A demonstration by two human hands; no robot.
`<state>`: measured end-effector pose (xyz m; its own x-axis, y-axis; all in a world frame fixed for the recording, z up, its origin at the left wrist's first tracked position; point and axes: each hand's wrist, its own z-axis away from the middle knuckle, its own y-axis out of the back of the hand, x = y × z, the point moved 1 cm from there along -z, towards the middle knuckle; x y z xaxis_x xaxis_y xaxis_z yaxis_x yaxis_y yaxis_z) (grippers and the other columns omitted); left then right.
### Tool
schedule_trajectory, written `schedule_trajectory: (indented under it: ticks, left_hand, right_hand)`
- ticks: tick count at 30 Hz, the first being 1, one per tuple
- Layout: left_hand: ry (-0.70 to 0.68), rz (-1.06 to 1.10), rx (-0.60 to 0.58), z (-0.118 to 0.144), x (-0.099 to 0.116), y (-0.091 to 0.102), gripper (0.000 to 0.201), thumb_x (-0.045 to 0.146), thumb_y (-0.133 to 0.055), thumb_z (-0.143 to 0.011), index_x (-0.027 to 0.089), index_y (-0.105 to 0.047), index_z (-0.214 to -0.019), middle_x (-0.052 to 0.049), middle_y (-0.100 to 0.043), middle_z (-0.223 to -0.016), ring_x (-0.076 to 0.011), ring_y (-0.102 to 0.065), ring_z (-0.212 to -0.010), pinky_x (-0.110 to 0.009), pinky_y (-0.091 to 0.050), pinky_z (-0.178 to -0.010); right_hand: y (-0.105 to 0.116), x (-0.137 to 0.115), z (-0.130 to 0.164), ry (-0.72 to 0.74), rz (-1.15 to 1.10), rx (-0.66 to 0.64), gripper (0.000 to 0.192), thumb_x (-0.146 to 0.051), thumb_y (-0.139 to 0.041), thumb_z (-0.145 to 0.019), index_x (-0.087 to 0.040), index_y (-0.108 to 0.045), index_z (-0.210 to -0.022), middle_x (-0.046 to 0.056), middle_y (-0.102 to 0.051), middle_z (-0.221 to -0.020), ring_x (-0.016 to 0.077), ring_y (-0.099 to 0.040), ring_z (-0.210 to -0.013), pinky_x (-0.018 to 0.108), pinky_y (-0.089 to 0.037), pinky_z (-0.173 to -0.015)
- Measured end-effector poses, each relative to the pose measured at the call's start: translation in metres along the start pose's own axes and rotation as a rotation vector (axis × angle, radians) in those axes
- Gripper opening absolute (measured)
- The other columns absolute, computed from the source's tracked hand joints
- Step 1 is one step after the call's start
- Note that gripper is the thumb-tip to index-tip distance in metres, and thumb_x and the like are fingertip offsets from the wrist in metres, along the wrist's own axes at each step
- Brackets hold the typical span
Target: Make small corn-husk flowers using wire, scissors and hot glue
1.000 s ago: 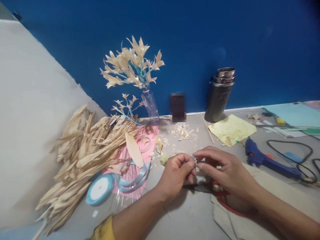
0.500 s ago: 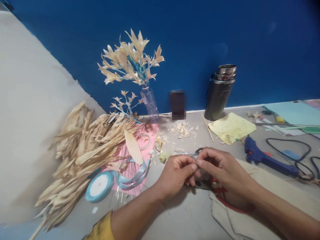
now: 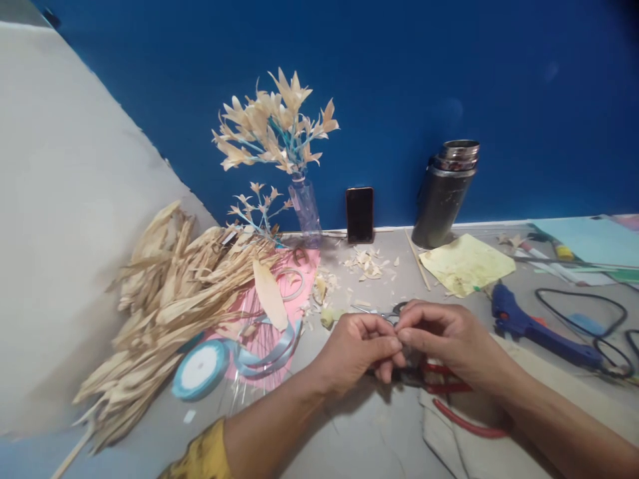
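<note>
The left hand (image 3: pixel 360 347) and the right hand (image 3: pixel 442 336) are meeting fingertip to fingertip, pinching something too small to identify, just above the red-handled pliers (image 3: pixel 452 399) lying on the counter (image 3: pixel 359 439).

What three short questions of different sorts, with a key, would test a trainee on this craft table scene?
1. True or false: the glue gun lies left of both hands.
2. Which stands nearest the flask: (a) ribbon spool, (b) phone, (c) husk pile?
3. Where do the left hand and right hand meet?

Key: 1. False, it lies right of them. 2. b. 3. At the fingers, pinched together just above the table; what they pinch is too small to tell.
</note>
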<state>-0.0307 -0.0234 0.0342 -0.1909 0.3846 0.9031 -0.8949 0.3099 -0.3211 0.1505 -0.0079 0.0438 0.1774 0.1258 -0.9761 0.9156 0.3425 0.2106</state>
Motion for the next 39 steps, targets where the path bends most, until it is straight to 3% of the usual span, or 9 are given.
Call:
schedule_trajectory:
  ticks: [3, 6, 9, 13, 20, 26, 31, 37, 39]
  left_hand:
    - [-0.039, -0.076, 0.058, 0.001, 0.0, -0.001, 0.03, 0.036, -0.086, -0.065, 0.013, -0.068, -0.07, -0.004, -0.069, -0.062, -0.0094, -0.055, -0.042, -0.022, -0.037, -0.044]
    - [-0.128, -0.131, 0.143, 0.001, -0.002, -0.002, 0.025, 0.033, -0.085, -0.065, 0.014, -0.068, -0.065, 0.001, -0.06, -0.052, -0.0095, -0.051, -0.044, -0.023, -0.038, -0.048]
    - [-0.254, -0.18, 0.185, 0.002, 0.0, -0.003, 0.023, 0.031, -0.086, -0.065, 0.015, -0.069, -0.06, -0.001, -0.062, -0.059, -0.0117, -0.054, -0.056, -0.025, -0.041, -0.057]
    - [-0.365, -0.144, 0.197, 0.001, 0.011, 0.0, 0.019, 0.027, -0.088, -0.063, 0.017, -0.073, -0.06, -0.004, -0.066, -0.074, -0.0158, -0.059, -0.072, -0.028, -0.044, -0.07]
    - [-0.257, 0.042, 0.177, -0.003, 0.018, 0.008, 0.025, 0.036, -0.091, -0.06, 0.016, -0.078, -0.066, -0.004, -0.066, -0.072, -0.0111, -0.051, -0.058, -0.025, -0.039, -0.058]
    - [-0.261, -0.023, 0.242, 0.0, 0.029, 0.016, 0.025, 0.038, -0.087, -0.066, 0.015, -0.079, -0.07, -0.005, -0.066, -0.07, -0.0102, -0.048, -0.055, -0.026, -0.034, -0.055]
    - [-0.288, -0.053, 0.289, 0.014, 0.039, 0.021, 0.018, 0.026, -0.08, -0.068, 0.016, -0.069, -0.059, -0.001, -0.059, -0.064, -0.0112, -0.047, -0.058, -0.027, -0.034, -0.059]
    - [-0.244, -0.205, 0.287, 0.015, 0.014, 0.0, 0.012, 0.018, -0.071, -0.065, 0.017, -0.064, -0.056, 0.0, -0.056, -0.061, -0.0137, -0.048, -0.063, -0.027, -0.037, -0.063]
    - [-0.242, -0.249, 0.318, 0.011, 0.004, -0.006, 0.014, 0.021, -0.072, -0.066, 0.017, -0.064, -0.055, 0.0, -0.056, -0.061, -0.0144, -0.048, -0.064, -0.027, -0.037, -0.063]
  right_hand:
    - [-0.003, -0.001, 0.001, 0.005, -0.022, 0.023, 0.026, -0.044, -0.075, -0.082, -0.021, -0.072, -0.07, 0.002, -0.067, -0.073, 0.0187, -0.06, -0.068, 0.031, -0.045, -0.063]
    - [-0.007, -0.002, 0.003, 0.02, -0.022, 0.065, 0.024, -0.041, -0.076, -0.078, -0.02, -0.07, -0.066, 0.002, -0.065, -0.071, 0.0184, -0.059, -0.067, 0.03, -0.044, -0.061]
    - [-0.01, 0.0, 0.004, 0.013, -0.051, 0.097, 0.023, -0.039, -0.078, -0.074, -0.02, -0.069, -0.066, 0.001, -0.064, -0.07, 0.017, -0.058, -0.066, 0.028, -0.044, -0.06]
    - [-0.005, 0.006, 0.003, -0.085, -0.107, 0.099, 0.03, -0.048, -0.077, -0.077, -0.02, -0.074, -0.089, 0.001, -0.067, -0.072, 0.016, -0.056, -0.062, 0.027, -0.043, -0.055]
    - [0.003, 0.007, -0.004, -0.021, 0.123, 0.145, 0.031, -0.048, -0.064, -0.087, -0.019, -0.073, -0.08, 0.001, -0.066, -0.065, 0.0169, -0.057, -0.06, 0.028, -0.045, -0.057]
    - [0.004, 0.005, -0.007, 0.114, 0.321, 0.123, 0.024, -0.039, -0.059, -0.091, -0.022, -0.073, -0.08, 0.002, -0.071, -0.074, 0.0187, -0.064, -0.067, 0.029, -0.048, -0.065]
    - [0.006, 0.008, -0.01, 0.127, 0.351, 0.111, 0.024, -0.037, -0.058, -0.092, -0.022, -0.072, -0.079, 0.003, -0.072, -0.074, 0.0196, -0.066, -0.069, 0.03, -0.049, -0.067]
    - [-0.002, 0.0, -0.002, 0.069, 0.19, 0.032, 0.021, -0.036, -0.064, -0.085, -0.022, -0.076, -0.095, 0.003, -0.073, -0.079, 0.0187, -0.065, -0.066, 0.028, -0.05, -0.062]
    - [-0.006, -0.002, 0.0, 0.092, 0.157, 0.002, 0.018, -0.036, -0.065, -0.085, -0.022, -0.077, -0.089, 0.004, -0.073, -0.08, 0.0193, -0.066, -0.071, 0.028, -0.05, -0.066]
